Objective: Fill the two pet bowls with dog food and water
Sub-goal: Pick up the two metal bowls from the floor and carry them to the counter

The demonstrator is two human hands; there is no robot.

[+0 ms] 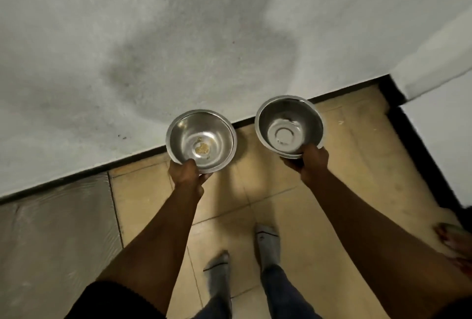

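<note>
Two bare forearms reach out from the bottom edge over grey-socked feet [267, 239] on the beige tiled floor [332, 204]. At their ends, the left hand [184, 171] pinches the near rim of a round, shiny stainless-steel bowl holding a few tan crumbs [201, 138], thumb on the inner lip and fingers curled beneath. The right hand [312, 160] grips the near rim of a second round stainless-steel bowl with a dull, whitish-streaked bottom [290, 126] in the same way. Both bowls are held in the air, side by side but apart, in front of a rough grey-white wall [178, 38] with a black skirting strip [143, 155].

Thin pressed steel of this kind looks light and stiff, so a one-handed rim pinch probably suffices while the bowls are nearly empty. The polished metal is likely slippery, more so if wet, and once filled, especially with water, a bowl held by one edge would tend to tip; a hand under the base or two hands on opposite rims would be safer.

Fingers under each bowl are mostly hidden. Whether the pale film in the right bowl is water, residue or glare cannot be told. No food supply or tap is in view. At the right edge a reddish-brown shape [449, 238] is cut off and unidentifiable.
</note>
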